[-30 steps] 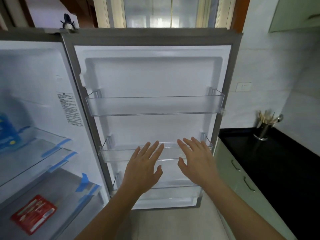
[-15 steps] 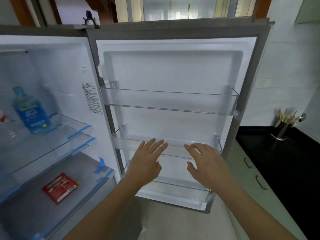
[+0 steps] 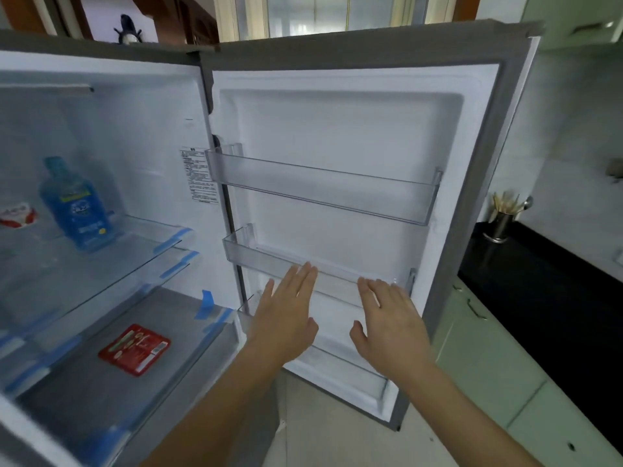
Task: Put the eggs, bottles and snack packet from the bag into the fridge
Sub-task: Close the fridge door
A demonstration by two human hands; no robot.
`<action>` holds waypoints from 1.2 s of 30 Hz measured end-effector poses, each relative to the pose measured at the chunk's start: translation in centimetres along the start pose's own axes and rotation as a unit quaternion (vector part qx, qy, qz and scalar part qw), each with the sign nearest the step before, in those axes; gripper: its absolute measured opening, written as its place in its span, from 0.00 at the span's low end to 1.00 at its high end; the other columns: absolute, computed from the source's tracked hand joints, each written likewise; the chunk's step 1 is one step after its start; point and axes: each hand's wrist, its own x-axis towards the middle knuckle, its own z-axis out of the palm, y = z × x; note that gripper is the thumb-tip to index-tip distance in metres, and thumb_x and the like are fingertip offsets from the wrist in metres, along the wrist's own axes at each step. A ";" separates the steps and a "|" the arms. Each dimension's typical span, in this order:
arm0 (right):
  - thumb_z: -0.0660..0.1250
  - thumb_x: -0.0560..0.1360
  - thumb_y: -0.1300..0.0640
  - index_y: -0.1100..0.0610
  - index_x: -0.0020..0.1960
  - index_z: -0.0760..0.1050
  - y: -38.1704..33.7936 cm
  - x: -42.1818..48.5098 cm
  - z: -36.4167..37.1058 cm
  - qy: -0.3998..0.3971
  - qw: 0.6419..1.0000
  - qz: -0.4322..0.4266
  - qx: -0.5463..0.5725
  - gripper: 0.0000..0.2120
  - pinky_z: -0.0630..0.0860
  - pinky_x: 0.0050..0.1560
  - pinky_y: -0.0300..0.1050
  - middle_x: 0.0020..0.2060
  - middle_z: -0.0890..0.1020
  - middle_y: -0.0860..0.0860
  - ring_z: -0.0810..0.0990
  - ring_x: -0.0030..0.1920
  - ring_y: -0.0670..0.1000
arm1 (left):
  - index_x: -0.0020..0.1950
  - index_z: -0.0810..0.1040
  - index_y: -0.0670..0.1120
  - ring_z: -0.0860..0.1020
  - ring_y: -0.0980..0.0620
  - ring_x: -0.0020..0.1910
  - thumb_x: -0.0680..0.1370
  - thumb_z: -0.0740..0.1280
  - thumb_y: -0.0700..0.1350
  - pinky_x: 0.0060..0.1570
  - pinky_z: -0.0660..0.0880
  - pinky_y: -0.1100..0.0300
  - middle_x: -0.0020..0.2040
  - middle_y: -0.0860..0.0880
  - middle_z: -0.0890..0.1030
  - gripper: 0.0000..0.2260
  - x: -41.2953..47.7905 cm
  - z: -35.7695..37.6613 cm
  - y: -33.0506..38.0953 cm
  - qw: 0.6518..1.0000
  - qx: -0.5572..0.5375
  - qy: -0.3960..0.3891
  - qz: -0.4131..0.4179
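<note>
- Reaching toward the open fridge door, your left hand and right hand are both flat, with fingers straight and slightly spread, and they hold nothing.
- Your fingertips lie over the front rim of the middle door bin; whether they touch it cannot be told.
- You have open room between the two hands, and above them up to the top door bin.
- The door's right edge stands near the black counter, where a metal cup holds utensils.
- The lowest door bin sits below your wrists.
- Inside the fridge, the blue bottle stands upright on the upper glass shelf.
- A red-and-white pack sits near the bottle, at the frame's left edge.
- The red snack packet lies flat on the grey bottom shelf, toward the front.
- Compared with half a second ago, more of the fridge interior shows and the pack is in fuller view. Your hands remain spread and bare before the same bin.
</note>
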 end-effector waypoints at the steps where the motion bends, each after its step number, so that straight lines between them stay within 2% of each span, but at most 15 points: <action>1: 0.77 0.65 0.54 0.66 0.68 0.75 -1.3 -0.4 -0.4 -0.007 1.000 0.004 -0.004 0.34 0.76 0.66 0.58 0.58 0.82 0.61 0.82 0.56 0.62 | 0.81 0.39 0.50 0.41 0.52 0.80 0.81 0.60 0.50 0.78 0.41 0.49 0.82 0.53 0.40 0.37 -1.6 -0.4 0.4 1.000 -0.012 0.010 0.016; 4: 0.77 0.67 0.54 0.66 0.69 0.74 -4.4 -1.7 -2.2 -0.024 0.999 -0.022 -0.008 0.34 0.73 0.68 0.56 0.63 0.80 0.61 0.80 0.63 0.62 | 0.81 0.41 0.51 0.41 0.53 0.80 0.81 0.61 0.49 0.76 0.37 0.52 0.82 0.53 0.41 0.36 -5.8 -1.6 1.0 0.997 -0.035 0.031 0.063; 7: 0.76 0.69 0.56 0.66 0.71 0.73 -6.1 -3.9 -5.0 -0.004 0.999 -0.049 0.005 0.33 0.67 0.71 0.54 0.67 0.78 0.61 0.75 0.70 0.61 | 0.81 0.43 0.51 0.41 0.54 0.80 0.81 0.61 0.50 0.78 0.41 0.51 0.82 0.53 0.42 0.35 -8.9 -2.6 1.2 0.994 -0.053 0.046 0.088; 12: 0.71 0.73 0.60 0.64 0.74 0.69 -7.2 -8.3 -10.1 0.031 0.999 -0.013 0.038 0.31 0.62 0.76 0.52 0.72 0.73 0.58 0.67 0.76 0.58 | 0.81 0.44 0.52 0.44 0.55 0.80 0.80 0.62 0.49 0.79 0.46 0.53 0.82 0.55 0.45 0.35 -13.2 -3.6 1.7 0.985 -0.101 0.048 0.134; 16: 0.69 0.75 0.59 0.61 0.78 0.64 -7.6 -10.1 -12.6 0.025 0.998 0.041 0.044 0.33 0.68 0.75 0.55 0.77 0.67 0.58 0.63 0.78 0.57 | 0.81 0.41 0.53 0.43 0.56 0.80 0.80 0.62 0.48 0.79 0.46 0.53 0.81 0.56 0.44 0.37 -15.6 -3.6 1.3 0.984 -0.111 0.035 0.131; 18: 0.68 0.76 0.59 0.59 0.80 0.60 -7.8 -10.5 -13.3 0.026 0.995 0.068 0.064 0.35 0.73 0.70 0.54 0.78 0.63 0.56 0.64 0.77 0.56 | 0.80 0.39 0.53 0.41 0.57 0.79 0.81 0.61 0.48 0.79 0.47 0.50 0.81 0.57 0.42 0.37 -16.5 -4.0 0.6 0.987 -0.108 0.020 0.116; 20: 0.68 0.76 0.58 0.55 0.81 0.56 -8.1 -10.8 -13.6 0.027 0.991 0.095 0.095 0.37 0.77 0.62 0.51 0.79 0.60 0.54 0.67 0.75 0.55 | 0.81 0.43 0.51 0.44 0.56 0.80 0.80 0.62 0.47 0.79 0.51 0.47 0.81 0.56 0.47 0.36 -17.5 -4.2 -0.4 0.989 -0.111 0.021 0.096; 22: 0.68 0.77 0.56 0.55 0.82 0.52 -8.4 -10.8 -13.5 0.025 0.988 0.105 0.112 0.40 0.75 0.60 0.47 0.79 0.59 0.53 0.67 0.72 0.51 | 0.81 0.52 0.48 0.54 0.52 0.80 0.77 0.65 0.45 0.76 0.60 0.44 0.80 0.51 0.57 0.35 -18.5 -4.5 -1.6 0.990 -0.107 0.040 0.082; 24: 0.65 0.78 0.51 0.56 0.83 0.49 -9.1 -10.8 -13.0 0.016 0.986 0.098 0.134 0.39 0.70 0.63 0.44 0.79 0.60 0.53 0.64 0.73 0.49 | 0.80 0.58 0.46 0.60 0.49 0.78 0.75 0.68 0.44 0.74 0.64 0.43 0.78 0.49 0.64 0.35 -19.5 -4.7 -2.8 0.992 -0.096 0.054 0.064; 26: 0.61 0.80 0.45 0.54 0.83 0.47 -10.1 -10.7 -12.3 0.002 0.981 0.084 0.176 0.38 0.68 0.69 0.45 0.78 0.62 0.52 0.64 0.75 0.50 | 0.79 0.60 0.46 0.61 0.49 0.78 0.75 0.69 0.45 0.74 0.64 0.43 0.78 0.49 0.64 0.34 -20.4 -5.3 -3.7 0.994 -0.074 0.064 0.043; 28: 0.57 0.80 0.40 0.54 0.83 0.48 -11.1 -10.6 -11.4 -0.008 0.973 0.071 0.217 0.38 0.67 0.74 0.49 0.78 0.64 0.50 0.65 0.76 0.50 | 0.79 0.61 0.45 0.62 0.48 0.78 0.75 0.70 0.45 0.73 0.65 0.42 0.78 0.48 0.64 0.34 -21.2 -6.0 -4.2 0.995 -0.054 0.080 0.018; 29: 0.57 0.80 0.40 0.54 0.82 0.50 -11.6 -10.7 -11.0 -0.002 0.969 0.060 0.238 0.37 0.66 0.75 0.48 0.78 0.65 0.49 0.65 0.76 0.48 | 0.78 0.61 0.44 0.62 0.48 0.78 0.75 0.71 0.45 0.72 0.65 0.41 0.78 0.47 0.64 0.34 -21.7 -6.4 -4.4 0.994 -0.050 0.095 0.003; 32: 0.58 0.81 0.45 0.55 0.80 0.57 -12.8 -10.4 -10.4 0.026 0.954 0.001 0.300 0.31 0.60 0.75 0.36 0.75 0.66 0.45 0.63 0.75 0.42 | 0.79 0.59 0.44 0.59 0.50 0.79 0.76 0.71 0.45 0.72 0.66 0.41 0.79 0.48 0.62 0.35 -23.3 -7.6 -3.8 0.987 -0.061 0.143 -0.040; 36: 0.57 0.82 0.50 0.59 0.79 0.62 -13.4 -8.9 -9.3 0.013 0.939 -0.082 0.334 0.27 0.64 0.76 0.47 0.75 0.70 0.52 0.67 0.76 0.50 | 0.81 0.55 0.45 0.55 0.50 0.80 0.77 0.68 0.47 0.74 0.64 0.42 0.81 0.48 0.56 0.36 -24.3 -9.1 -2.2 0.974 -0.048 0.212 -0.062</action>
